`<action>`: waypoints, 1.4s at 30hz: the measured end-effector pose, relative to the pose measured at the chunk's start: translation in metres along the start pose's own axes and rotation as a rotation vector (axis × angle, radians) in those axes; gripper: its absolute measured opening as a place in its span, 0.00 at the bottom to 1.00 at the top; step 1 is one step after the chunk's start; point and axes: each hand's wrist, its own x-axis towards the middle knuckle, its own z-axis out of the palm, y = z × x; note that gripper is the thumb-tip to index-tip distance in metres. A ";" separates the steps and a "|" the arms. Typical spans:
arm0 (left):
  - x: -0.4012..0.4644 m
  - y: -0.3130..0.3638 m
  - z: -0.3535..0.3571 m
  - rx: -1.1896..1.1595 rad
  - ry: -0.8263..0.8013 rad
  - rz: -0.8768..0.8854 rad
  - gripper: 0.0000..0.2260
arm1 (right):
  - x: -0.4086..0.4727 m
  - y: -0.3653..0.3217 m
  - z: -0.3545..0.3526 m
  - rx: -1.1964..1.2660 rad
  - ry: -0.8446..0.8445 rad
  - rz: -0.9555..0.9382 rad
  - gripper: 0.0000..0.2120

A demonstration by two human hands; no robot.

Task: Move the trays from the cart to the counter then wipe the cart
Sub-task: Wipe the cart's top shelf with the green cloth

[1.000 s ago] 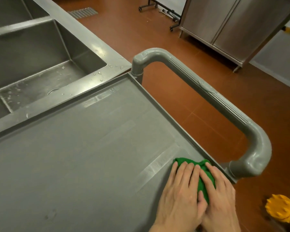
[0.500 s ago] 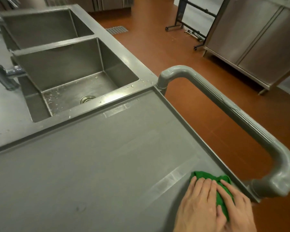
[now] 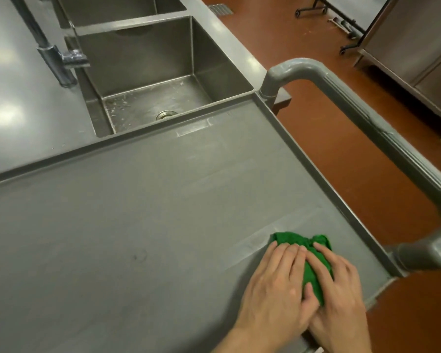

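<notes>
Grey cart top (image 3: 138, 225) | left hand (image 3: 275, 289), right hand (image 3: 341, 296) side by side | straight fingers flat, pressing green cloth (image 3: 313, 271)

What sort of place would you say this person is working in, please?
Most likely a commercial kitchen or dishwashing area: a deep stainless steel sink set in a steel counter, a grey utility cart, and steel cabinets on a red-brown floor.

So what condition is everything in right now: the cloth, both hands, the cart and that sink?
green cloth: bunched up, pressed flat on the cart top under both hands
left hand: fingers straight, pressing on the cloth
right hand: fingers straight, pressing on the cloth
cart top: no trays on it, faint streaks near the cloth
sink: no standing water, drain uncovered, droplets on the bottom
</notes>
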 end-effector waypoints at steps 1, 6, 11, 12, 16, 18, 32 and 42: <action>-0.003 -0.003 -0.002 -0.004 0.015 -0.001 0.25 | -0.001 -0.004 0.001 0.004 -0.003 -0.011 0.28; -0.018 -0.009 -0.010 -0.037 0.005 -0.010 0.25 | -0.006 -0.018 0.005 0.021 -0.012 -0.042 0.29; -0.018 -0.006 -0.020 -0.049 -0.038 -0.048 0.26 | -0.007 -0.019 0.006 -0.034 0.002 -0.055 0.26; -0.017 -0.005 -0.021 -0.050 -0.041 -0.057 0.26 | -0.007 -0.020 0.006 -0.033 0.003 -0.058 0.26; -0.018 -0.005 -0.023 -0.040 -0.061 -0.067 0.26 | -0.007 -0.021 0.006 -0.023 -0.012 -0.051 0.27; -0.019 -0.007 -0.025 -0.028 -0.062 -0.069 0.26 | -0.006 -0.025 0.007 -0.009 -0.016 -0.042 0.27; -0.054 -0.044 -0.064 -0.026 0.051 -0.166 0.23 | 0.003 -0.074 0.032 0.053 -0.051 -0.203 0.26; -0.103 -0.075 -0.102 -0.007 0.079 -0.341 0.23 | 0.003 -0.137 0.051 0.077 -0.151 -0.330 0.25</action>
